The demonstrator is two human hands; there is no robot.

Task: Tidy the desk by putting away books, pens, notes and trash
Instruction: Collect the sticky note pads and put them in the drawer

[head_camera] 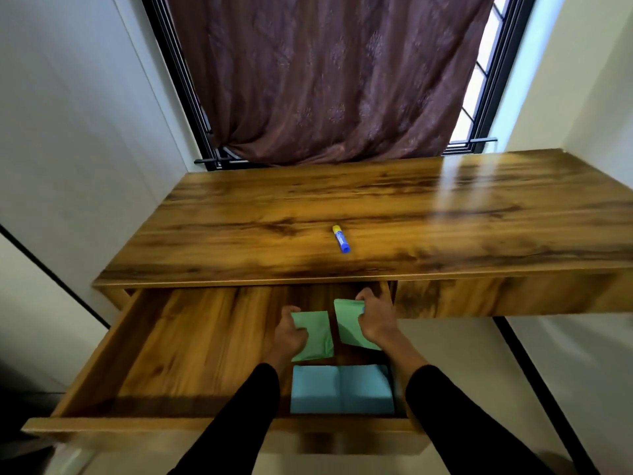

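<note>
Nearest the camera, two pale blue square pads of notes (pixel 342 389) are lying side by side at the front right of the open wooden drawer (pixel 178 341). Just beyond them, a green square pad of notes (pixel 317 334) is being gripped at its left edge by the left hand (pixel 289 332), fingers curled round it. Beside it, a second green pad (pixel 349 325) is being pinched by the right hand (pixel 375 317), slightly tilted, over the drawer's back right corner. Farther off, a blue glue stick with a yellow cap (pixel 341 238) is lying on the glossy wooden surface (pixel 274 217). Behind it, a maroon patterned curtain (pixel 325 73) is hanging over a window.
</note>
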